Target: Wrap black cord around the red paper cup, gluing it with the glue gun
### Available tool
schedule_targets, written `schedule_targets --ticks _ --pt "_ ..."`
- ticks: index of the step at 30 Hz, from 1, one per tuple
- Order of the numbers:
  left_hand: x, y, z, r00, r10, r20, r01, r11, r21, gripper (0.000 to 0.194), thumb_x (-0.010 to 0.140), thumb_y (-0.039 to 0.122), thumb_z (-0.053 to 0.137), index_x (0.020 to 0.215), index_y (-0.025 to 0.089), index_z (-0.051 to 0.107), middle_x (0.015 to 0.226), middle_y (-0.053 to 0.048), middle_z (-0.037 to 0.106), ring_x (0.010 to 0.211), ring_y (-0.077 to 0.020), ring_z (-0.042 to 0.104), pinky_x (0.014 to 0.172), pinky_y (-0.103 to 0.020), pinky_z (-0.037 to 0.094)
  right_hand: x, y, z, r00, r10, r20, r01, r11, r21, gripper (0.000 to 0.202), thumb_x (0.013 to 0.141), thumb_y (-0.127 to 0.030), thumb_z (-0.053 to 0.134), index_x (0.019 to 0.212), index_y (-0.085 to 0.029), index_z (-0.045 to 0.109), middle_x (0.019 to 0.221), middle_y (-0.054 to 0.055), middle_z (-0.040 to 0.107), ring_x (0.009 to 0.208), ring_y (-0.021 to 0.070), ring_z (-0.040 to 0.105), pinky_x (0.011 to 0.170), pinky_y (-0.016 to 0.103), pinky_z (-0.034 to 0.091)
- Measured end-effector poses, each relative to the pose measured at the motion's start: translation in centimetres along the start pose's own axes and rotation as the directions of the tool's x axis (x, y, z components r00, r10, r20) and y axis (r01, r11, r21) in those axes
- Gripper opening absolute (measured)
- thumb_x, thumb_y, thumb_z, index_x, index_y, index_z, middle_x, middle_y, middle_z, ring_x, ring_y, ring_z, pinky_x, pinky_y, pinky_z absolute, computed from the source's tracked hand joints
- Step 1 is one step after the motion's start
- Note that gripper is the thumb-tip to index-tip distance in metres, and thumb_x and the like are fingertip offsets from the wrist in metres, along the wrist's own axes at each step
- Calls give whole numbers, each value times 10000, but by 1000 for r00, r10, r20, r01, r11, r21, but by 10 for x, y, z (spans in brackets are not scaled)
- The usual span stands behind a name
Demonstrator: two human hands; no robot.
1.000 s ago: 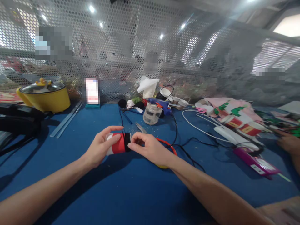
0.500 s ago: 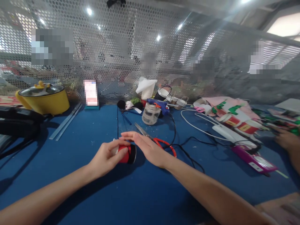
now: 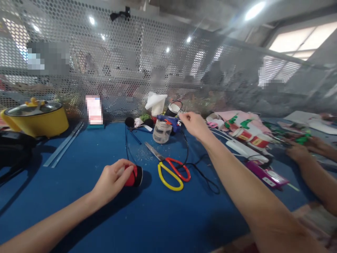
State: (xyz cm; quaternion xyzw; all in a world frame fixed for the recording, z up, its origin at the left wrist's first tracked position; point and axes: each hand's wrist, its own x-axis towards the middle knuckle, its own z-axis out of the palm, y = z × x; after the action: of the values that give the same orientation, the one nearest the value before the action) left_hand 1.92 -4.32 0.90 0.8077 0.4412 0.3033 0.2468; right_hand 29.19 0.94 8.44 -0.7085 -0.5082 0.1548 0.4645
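Observation:
My left hand (image 3: pixel 114 177) is wrapped round a small red paper cup (image 3: pixel 130 176) lying on its side, with a black band of yarn at its right end. A thin black strand (image 3: pixel 126 144) runs from a black yarn ball (image 3: pixel 129 122) down toward this cup. Stretched forward, my right hand (image 3: pixel 194 123) has its fingers curled together beside the blue glue gun (image 3: pixel 172 123), which rests over a clear plastic jar (image 3: pixel 161 132). Whether the fingertips pinch anything is hidden. Scissors (image 3: pixel 168 168) with one red and one yellow handle lie between my arms.
Left stand a yellow pot (image 3: pixel 50 121), clear strips (image 3: pixel 64 144) and a phone (image 3: pixel 94 110). To the right are a white power strip (image 3: pixel 247 151), a purple device (image 3: pixel 265 175), red-and-white cups (image 3: pixel 259 140) and black cable (image 3: pixel 207 179). Another person's hands (image 3: pixel 298 153) work at far right.
My right hand has left the cup and moved forward and right to beside the glue gun, uncovering the scissors. My left hand still holds the cup. The camera view has shifted.

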Motion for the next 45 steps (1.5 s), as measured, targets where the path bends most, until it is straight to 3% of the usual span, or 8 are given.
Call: schedule_targets --ticks 4,7,13,18,24,31,36,45 --pt "-1 1 0 1000 30 4 -30 999 39 230 800 310 396 805 169 577 609 14 607 526 -109 526 520 -206 412 19 15 13 936 186 298 -222 971 91 338 788 -389 467 561 -143 514 548 70 600 611 202 611 550 327 486" --pt "-1 2 -1 999 31 7 -32 999 44 229 799 308 396 802 165 576 611 13 608 524 -108 528 525 -210 418 23 19 22 889 217 403 -307 935 175 267 804 -324 469 619 -140 527 515 44 597 485 137 578 433 250 468" --pt "2 2 0 999 41 0 -41 998 43 223 796 298 397 800 157 570 633 3 618 550 -114 545 542 -216 429 17 15 24 959 130 254 -225 892 391 154 765 -227 492 638 -142 511 480 -26 536 411 63 503 355 143 374" --pt "0 0 0 1000 23 4 -23 999 41 221 800 309 402 822 159 562 629 4 618 546 -114 548 528 -210 426 -23 -3 10 981 -60 182 -38 871 490 24 650 -122 517 637 -142 518 506 -33 553 438 59 501 419 149 387" --pt "-1 1 0 1000 9 -6 -9 1000 28 209 800 320 417 838 162 548 632 10 614 525 -106 529 505 -199 411 -92 -7 1 802 -178 571 -49 932 359 110 667 -112 464 699 -127 567 474 -39 516 386 59 446 408 179 378" --pt "1 -1 2 1000 -13 -12 13 1000 8 198 799 311 423 831 166 554 651 10 616 536 -105 526 502 -194 403 -116 3 8 718 -71 692 -48 987 151 178 723 -308 541 656 -146 512 461 -37 482 418 72 465 418 182 398" --pt "2 -3 1 999 -49 4 49 999 -19 205 803 316 420 826 165 556 678 1 626 563 -113 539 515 -204 406 -125 -1 9 724 -5 690 4 1000 3 184 731 -339 524 693 -159 518 476 -34 471 415 87 478 395 189 404" --pt "4 1 2 998 -58 -1 58 998 -24 197 796 313 427 806 161 551 644 9 599 541 -106 514 502 -201 396 -130 -1 10 755 -90 650 184 980 -79 154 746 -326 495 700 -191 552 406 -54 480 353 95 471 388 203 373"
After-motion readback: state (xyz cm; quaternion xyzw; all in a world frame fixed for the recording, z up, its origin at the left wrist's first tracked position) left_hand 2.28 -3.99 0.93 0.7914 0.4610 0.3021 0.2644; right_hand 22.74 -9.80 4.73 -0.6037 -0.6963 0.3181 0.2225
